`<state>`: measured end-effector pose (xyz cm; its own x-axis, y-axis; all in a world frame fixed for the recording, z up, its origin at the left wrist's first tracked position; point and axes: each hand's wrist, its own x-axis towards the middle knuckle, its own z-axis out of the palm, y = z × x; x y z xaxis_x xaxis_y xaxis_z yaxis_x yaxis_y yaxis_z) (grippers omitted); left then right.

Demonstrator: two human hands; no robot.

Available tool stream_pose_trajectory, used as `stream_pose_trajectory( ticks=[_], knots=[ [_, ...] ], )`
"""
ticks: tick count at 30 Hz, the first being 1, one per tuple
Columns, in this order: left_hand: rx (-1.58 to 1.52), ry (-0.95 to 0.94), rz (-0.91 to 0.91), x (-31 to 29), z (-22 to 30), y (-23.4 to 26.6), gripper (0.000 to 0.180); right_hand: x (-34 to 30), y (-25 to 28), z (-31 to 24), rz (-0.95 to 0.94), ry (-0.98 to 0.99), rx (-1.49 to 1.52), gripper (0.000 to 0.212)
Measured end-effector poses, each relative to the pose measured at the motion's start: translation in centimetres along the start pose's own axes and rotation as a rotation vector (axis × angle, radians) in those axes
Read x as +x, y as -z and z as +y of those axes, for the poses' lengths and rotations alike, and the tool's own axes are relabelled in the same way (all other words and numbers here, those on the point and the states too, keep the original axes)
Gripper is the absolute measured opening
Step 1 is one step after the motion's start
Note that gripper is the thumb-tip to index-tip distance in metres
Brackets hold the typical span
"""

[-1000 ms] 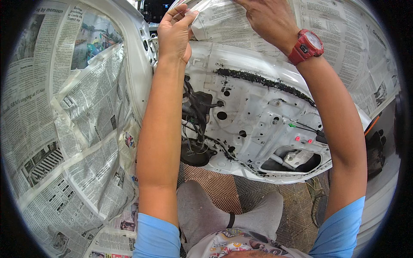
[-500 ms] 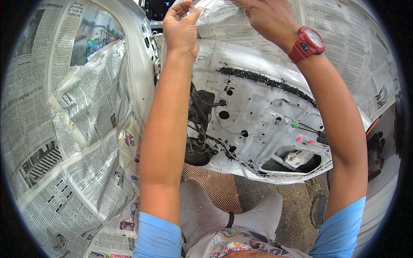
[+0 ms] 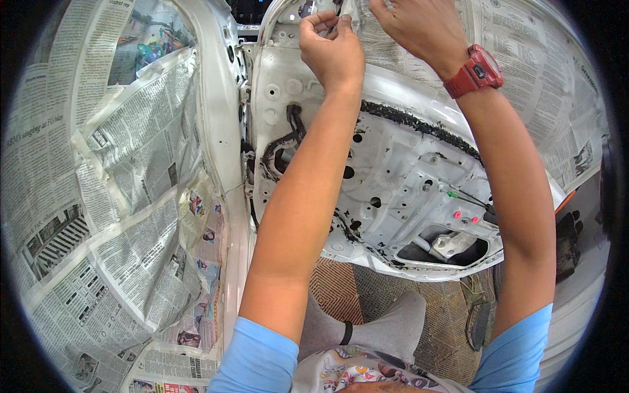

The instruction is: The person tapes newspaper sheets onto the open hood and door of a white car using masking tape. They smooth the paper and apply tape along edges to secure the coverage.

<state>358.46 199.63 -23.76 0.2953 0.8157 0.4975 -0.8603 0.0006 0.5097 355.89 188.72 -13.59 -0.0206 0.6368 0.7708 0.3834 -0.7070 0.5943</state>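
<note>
At the top middle, my left hand (image 3: 333,52) is closed, with thumb and fingers pinching the pale edge of a newspaper sheet (image 3: 406,65). That sheet covers the upper part of a white car door (image 3: 400,160). My right hand (image 3: 429,36), with a red watch (image 3: 476,71) on its wrist, is over the same newspaper to the right. Its fingers run off the top of the picture, so their grip is hidden. Below my arms, the door's bare inner panel shows holes, a black sealant strip (image 3: 419,124) and dark wiring.
Taped newspaper (image 3: 141,124) covers the car body on the left, beside the white door pillar (image 3: 219,131). An oval opening (image 3: 445,245) sits low in the door. Brown patterned mats (image 3: 380,295) lie on the floor beneath.
My left hand has moved right, closer to my right hand, drawing the newspaper's edge along. The door's upper left corner shows bare now. My right hand has shifted only slightly.
</note>
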Motion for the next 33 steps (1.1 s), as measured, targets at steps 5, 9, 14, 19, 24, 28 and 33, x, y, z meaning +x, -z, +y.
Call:
stream_pose_trajectory(
  ticks=[5,9,14,19,24,28,33],
  knots=[
    [0.121,-0.085,0.022,0.1,-0.1,0.3,0.019,0.5,-0.9,-1.1,0.169,0.019,0.036,0.029],
    [0.129,-0.158,0.039,0.4,-0.7,0.5,0.022,0.5,-2.1,-1.6,0.299,0.026,0.007,0.027],
    [0.171,-0.282,0.061,1.4,-2.0,0.3,0.021,0.6,-3.4,-1.7,0.371,-0.036,0.126,0.025],
    [0.149,-0.317,0.065,1.7,-2.7,0.3,0.022,0.5,-4.0,-1.9,0.392,-0.067,0.150,0.026],
    [0.202,-0.341,0.071,2.3,-2.9,0.3,0.022,0.7,-5.0,-2.0,0.456,-0.099,0.149,0.026],
    [0.316,-0.346,0.014,2.7,-2.6,1.2,0.026,0.7,-5.0,-2.2,0.450,-0.121,0.155,0.024],
    [0.225,-0.407,-0.029,3.7,-2.3,4.0,0.028,0.9,-5.2,-2.2,0.469,-0.097,0.187,0.023]
  ],
)
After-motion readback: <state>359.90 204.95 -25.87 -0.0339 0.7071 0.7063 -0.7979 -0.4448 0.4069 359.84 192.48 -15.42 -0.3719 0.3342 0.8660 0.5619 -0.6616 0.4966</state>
